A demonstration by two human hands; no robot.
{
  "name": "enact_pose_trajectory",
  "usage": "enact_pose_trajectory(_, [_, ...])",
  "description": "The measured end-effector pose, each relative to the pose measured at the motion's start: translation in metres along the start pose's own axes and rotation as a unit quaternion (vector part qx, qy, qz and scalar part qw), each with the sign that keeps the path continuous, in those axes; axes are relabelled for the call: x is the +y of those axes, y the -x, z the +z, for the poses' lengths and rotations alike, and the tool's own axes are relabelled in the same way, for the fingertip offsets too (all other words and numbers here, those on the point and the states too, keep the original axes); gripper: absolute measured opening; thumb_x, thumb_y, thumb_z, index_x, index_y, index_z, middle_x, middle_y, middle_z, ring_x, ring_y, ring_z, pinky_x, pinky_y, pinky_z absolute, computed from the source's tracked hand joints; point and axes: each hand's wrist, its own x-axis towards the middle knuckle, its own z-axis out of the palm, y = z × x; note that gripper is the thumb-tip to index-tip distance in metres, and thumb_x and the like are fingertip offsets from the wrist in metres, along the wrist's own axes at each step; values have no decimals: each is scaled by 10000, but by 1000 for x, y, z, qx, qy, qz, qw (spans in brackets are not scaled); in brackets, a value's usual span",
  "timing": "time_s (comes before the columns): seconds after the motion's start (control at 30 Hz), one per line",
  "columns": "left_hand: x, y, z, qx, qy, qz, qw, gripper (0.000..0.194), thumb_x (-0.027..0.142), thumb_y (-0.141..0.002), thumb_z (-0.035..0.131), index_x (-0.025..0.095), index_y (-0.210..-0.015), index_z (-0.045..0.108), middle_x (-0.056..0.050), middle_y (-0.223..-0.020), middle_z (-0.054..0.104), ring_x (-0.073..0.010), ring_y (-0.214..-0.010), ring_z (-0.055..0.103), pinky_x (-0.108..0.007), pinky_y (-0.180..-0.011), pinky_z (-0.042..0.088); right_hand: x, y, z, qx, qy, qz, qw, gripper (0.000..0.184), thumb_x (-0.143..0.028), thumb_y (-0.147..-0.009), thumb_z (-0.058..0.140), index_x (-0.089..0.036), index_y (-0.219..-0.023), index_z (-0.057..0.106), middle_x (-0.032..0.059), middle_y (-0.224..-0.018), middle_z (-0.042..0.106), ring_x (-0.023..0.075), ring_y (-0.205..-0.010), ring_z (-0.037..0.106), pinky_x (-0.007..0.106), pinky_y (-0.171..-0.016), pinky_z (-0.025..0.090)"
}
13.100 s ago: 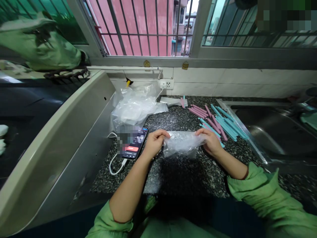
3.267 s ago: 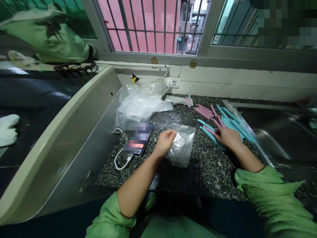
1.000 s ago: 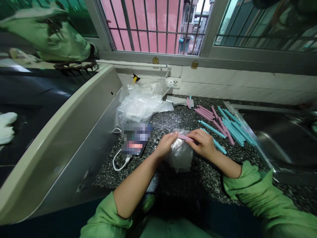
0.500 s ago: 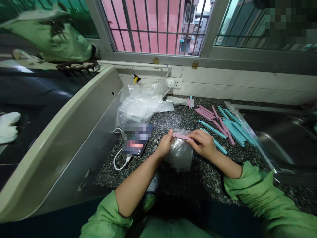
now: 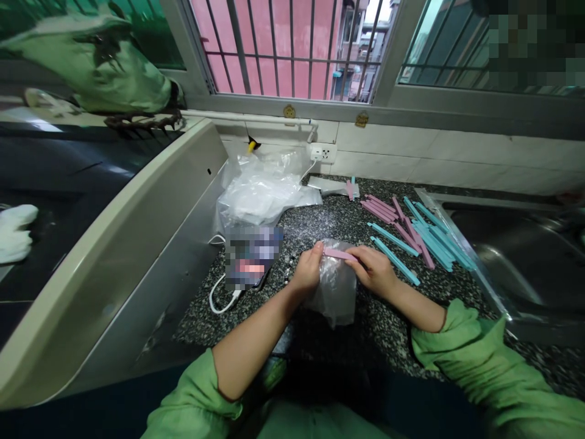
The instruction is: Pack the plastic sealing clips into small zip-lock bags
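Observation:
A pink bag-sealing clip (image 5: 338,254) lies across the top of a clear plastic bag (image 5: 339,296), held level between both hands. My left hand (image 5: 308,268) is closed on the clip's left end, thumb on top. At the other end, my right hand (image 5: 375,268) pinches the clip between thumb and fingers. Below the clip the bag hangs down over the dark counter edge; what it contains cannot be made out. To the right of my right hand lie loose blue clips (image 5: 395,261) and pink clips (image 5: 378,208) on the counter.
A phone (image 5: 256,259) with a white charging cable (image 5: 214,299) lies to the left on the speckled counter (image 5: 315,219). Behind it sits a heap of clear plastic bags (image 5: 258,189). A metal sink (image 5: 516,262) is at the right, and a raised beige panel (image 5: 150,183) borders the left.
Both hands stay on the pink clip. My left hand has shifted slightly right along it, and the bag below hangs a little lower and more spread.

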Motion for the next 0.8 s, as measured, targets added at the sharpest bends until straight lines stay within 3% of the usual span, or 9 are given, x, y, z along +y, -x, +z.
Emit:
enact_pose_trajectory(0.33, [-4, -1, 2, -5, 26, 4, 1000, 548, 673, -665, 463, 147, -521, 519, -5, -448, 508, -94, -424, 403, -232, -430, 309, -3, -2, -3, 15, 12, -18, 1000, 91, -158, -821, 509, -166, -897, 560, 68, -774, 657, 162, -724, 607, 291, -652, 500])
enact_pose_trajectory(0.8, [1, 3, 5, 14, 31, 2, 999, 481, 579, -732, 454, 151, -517, 492, 7, -455, 474, -84, -435, 380, -225, -443, 311, -3, -2, -3, 32, -13, -13, 999, 107, -141, -808, 527, -177, -900, 571, 57, -764, 657, 156, -706, 603, 292, -633, 498])
